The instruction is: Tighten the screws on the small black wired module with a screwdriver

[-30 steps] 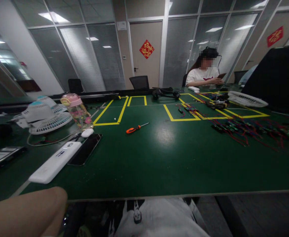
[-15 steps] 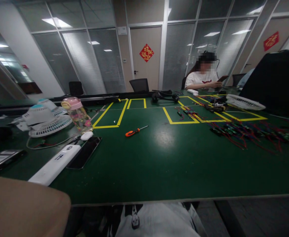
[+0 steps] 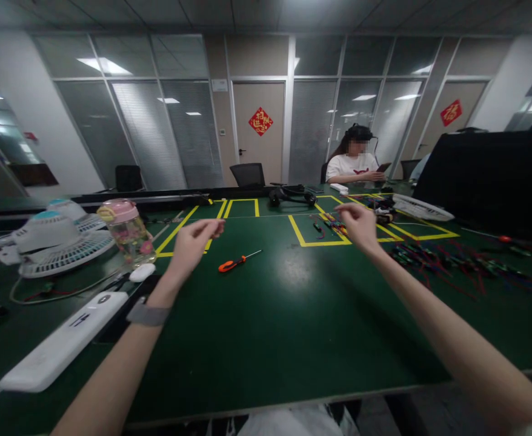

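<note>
My left hand (image 3: 197, 241) is raised over the left part of the green table, its fingers bent and drawn together with nothing seen in them. A grey band circles that wrist. On the other side, my right hand (image 3: 358, 223) hovers near the taped area with its fingers curled inward and no object visible in them. Between the hands and lower down, an orange-and-black screwdriver (image 3: 232, 264) lies on the table (image 3: 266, 339), its shaft pointing right and away. Neither hand touches it. Small wired circuit boards (image 3: 332, 225) lie beyond my right hand, partly hidden by it.
At left are a pink-lidded bottle (image 3: 127, 233), white fans (image 3: 50, 239), a long white device (image 3: 66, 342) and a dark phone under my left forearm. A black headset (image 3: 292, 195) lies far back. Tangled wired boards (image 3: 457, 263) spread at right. Across the table sits a person (image 3: 352, 160).
Both hands have come up into view over the table; before, only part of an arm showed at lower left. My view has tilted upward. The screwdriver lies where it was.
</note>
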`<state>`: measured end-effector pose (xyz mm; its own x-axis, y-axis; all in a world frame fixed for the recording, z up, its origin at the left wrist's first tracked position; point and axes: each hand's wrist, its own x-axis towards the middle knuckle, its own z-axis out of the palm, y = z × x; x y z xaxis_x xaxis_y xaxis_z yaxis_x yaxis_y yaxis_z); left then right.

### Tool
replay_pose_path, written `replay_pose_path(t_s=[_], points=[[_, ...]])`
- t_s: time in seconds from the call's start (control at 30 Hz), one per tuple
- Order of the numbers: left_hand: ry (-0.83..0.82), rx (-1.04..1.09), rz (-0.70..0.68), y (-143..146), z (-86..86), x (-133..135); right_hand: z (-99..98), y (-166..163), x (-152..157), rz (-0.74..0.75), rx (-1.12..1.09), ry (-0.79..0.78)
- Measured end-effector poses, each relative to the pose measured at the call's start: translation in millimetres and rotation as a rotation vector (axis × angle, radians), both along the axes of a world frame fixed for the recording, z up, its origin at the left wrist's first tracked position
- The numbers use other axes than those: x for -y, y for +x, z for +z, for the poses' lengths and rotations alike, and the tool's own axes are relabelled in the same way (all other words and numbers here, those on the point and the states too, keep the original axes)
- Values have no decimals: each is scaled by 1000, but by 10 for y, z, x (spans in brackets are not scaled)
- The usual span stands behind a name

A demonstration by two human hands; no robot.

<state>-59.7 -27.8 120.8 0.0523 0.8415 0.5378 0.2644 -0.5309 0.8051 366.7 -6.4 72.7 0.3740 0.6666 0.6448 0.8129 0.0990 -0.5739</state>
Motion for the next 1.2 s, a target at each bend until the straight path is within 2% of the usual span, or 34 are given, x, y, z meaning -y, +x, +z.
replay_pose_path(t_s=[0.03,0.07,0.1,0.17,0.27,0.5,0.8,1.0,1.2], points=[[-45,-81,-7,40,-189,-96,-48,-15,-73,-31,13,-116],[-78,-165,-11,67,-369,-170,-114,-28,-150,-89,37,-304],[-106,-258,-11,83,-533,-222,-192,-36,-229,-114,45,-378],[-113,-411,-4,92,-789,-269,-353,-26,-377,-131,72,-448],[-90,-545,18,97,-978,-268,-533,26,-562,-124,147,-507],[-111,-734,34,194,-1047,-226,-640,11,-853,-94,329,-583],[-114,-774,54,207,-1051,-208,-594,-23,-1023,-90,392,-617],[-83,-829,97,222,-1056,-263,-551,-86,-973,-40,361,-589],[-77,-691,91,210,-1078,-324,-564,-314,-686,153,370,-530]])
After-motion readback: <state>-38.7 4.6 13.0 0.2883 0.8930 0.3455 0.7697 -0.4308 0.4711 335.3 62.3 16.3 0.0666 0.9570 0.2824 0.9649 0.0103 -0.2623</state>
